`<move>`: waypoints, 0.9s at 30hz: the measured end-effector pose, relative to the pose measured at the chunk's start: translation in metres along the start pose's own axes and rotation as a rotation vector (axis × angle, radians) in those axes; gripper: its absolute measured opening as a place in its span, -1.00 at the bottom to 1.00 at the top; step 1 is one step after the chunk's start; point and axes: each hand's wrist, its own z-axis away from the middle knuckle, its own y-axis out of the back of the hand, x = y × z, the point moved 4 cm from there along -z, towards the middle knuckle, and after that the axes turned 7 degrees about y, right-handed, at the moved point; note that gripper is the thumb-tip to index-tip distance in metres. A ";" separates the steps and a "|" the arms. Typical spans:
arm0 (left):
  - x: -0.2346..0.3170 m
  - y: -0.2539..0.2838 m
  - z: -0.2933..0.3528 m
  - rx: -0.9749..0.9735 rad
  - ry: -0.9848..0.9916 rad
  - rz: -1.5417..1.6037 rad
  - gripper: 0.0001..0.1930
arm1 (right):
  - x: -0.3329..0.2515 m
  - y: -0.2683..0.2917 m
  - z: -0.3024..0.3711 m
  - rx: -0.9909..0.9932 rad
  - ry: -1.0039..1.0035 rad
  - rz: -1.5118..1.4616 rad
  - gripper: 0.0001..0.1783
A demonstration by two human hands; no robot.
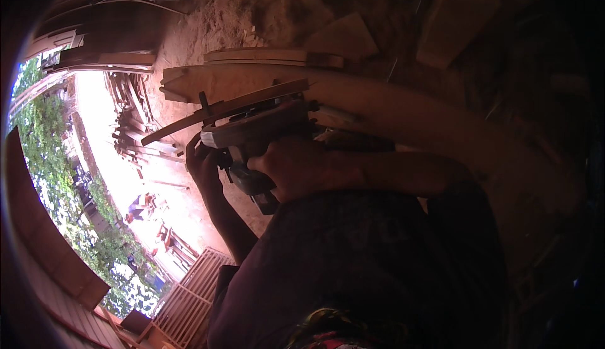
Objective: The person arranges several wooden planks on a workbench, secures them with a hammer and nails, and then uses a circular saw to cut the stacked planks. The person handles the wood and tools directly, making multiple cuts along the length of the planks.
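A dark handheld power tool (255,128) with a thick rear handle is in front of my body. It is too shadowed to tell its exact kind. My right hand (293,166) wraps round the handle from the right. At the tool's front end, my left hand (205,160) curls its fingers against the body, partly in shadow. A thin wooden strip (183,128) slants along the tool's far side, and a short dark upright piece (205,106) crosses it. Just beyond lies a long wooden board (378,97); the tool hides part of its near edge.
Narrow wooden pieces (271,55) lie behind the board, near sawdust-covered ground (233,21). Scrap sticks (135,122) are piled at the left. A slatted wooden frame (189,298) stands at the lower left. Outside in bright light, a person (138,207) is low to the ground.
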 end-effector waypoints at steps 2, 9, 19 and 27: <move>-0.006 0.005 -0.007 0.003 0.010 0.018 -0.40 | 0.001 -0.004 -0.010 -0.005 -0.010 0.010 -0.51; -0.027 0.031 -0.042 0.051 0.092 0.127 -0.37 | 0.014 -0.026 -0.071 -0.065 -0.051 0.049 -0.45; -0.051 0.069 -0.073 0.232 0.208 0.292 -0.32 | 0.019 -0.037 -0.151 -0.240 -0.071 0.043 -0.29; -0.073 0.073 -0.064 0.327 0.379 0.356 -0.33 | 0.025 -0.031 -0.170 -0.238 -0.036 -0.010 -0.26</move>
